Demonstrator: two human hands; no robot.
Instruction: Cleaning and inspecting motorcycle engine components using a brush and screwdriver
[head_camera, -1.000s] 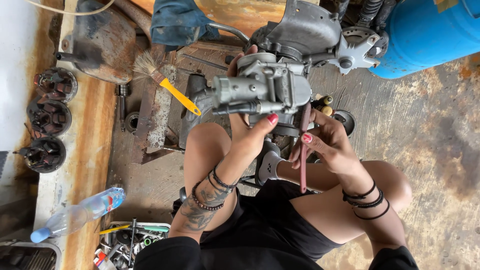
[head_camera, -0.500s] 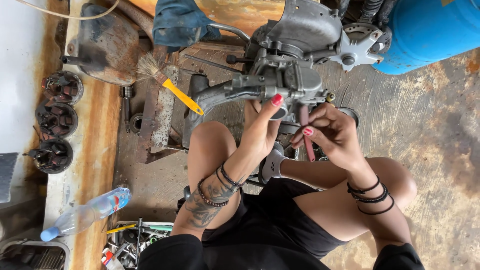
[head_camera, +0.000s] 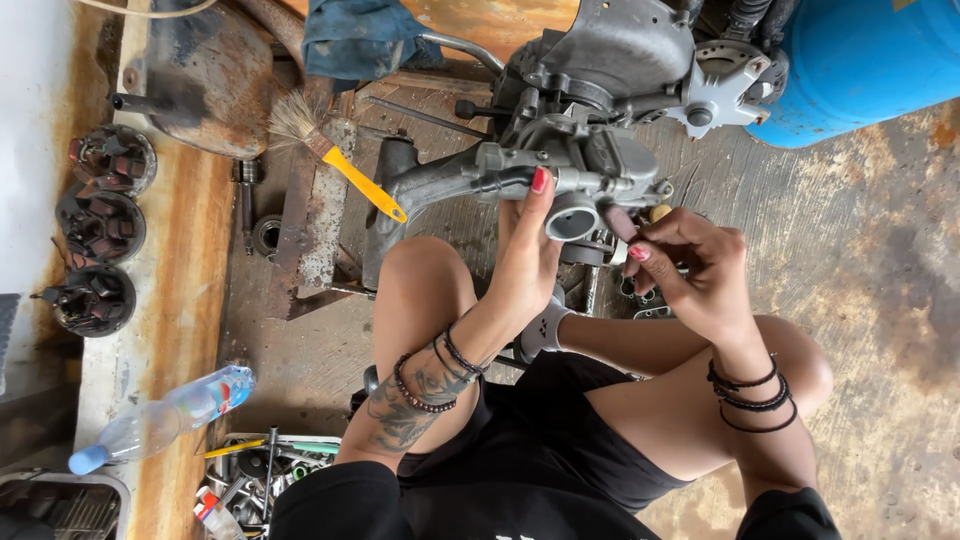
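I sit on the floor with my knees drawn up. My left hand (head_camera: 530, 265) grips a grey metal carburetor (head_camera: 565, 175) from below, thumb up on its side, and holds it over my knees. The carburetor's round opening faces me. My right hand (head_camera: 690, 270) is just right of it, fingers pinched on a slim pinkish tool (head_camera: 620, 222) whose tip meets the carburetor's right side. Most of the tool is hidden by my fingers.
A grey engine casing (head_camera: 620, 50) lies beyond the carburetor, with a blue drum (head_camera: 860, 60) to its right. A yellow-handled brush (head_camera: 340, 160) rests on rusty metal at left. Also at left are three dark round parts (head_camera: 100, 225), a plastic bottle (head_camera: 160, 420) and a tray of tools (head_camera: 260, 470).
My left hand has turned the carburetor and lifted it slightly. My right hand has raised the tool from hanging beside my knee up to the carburetor's side.
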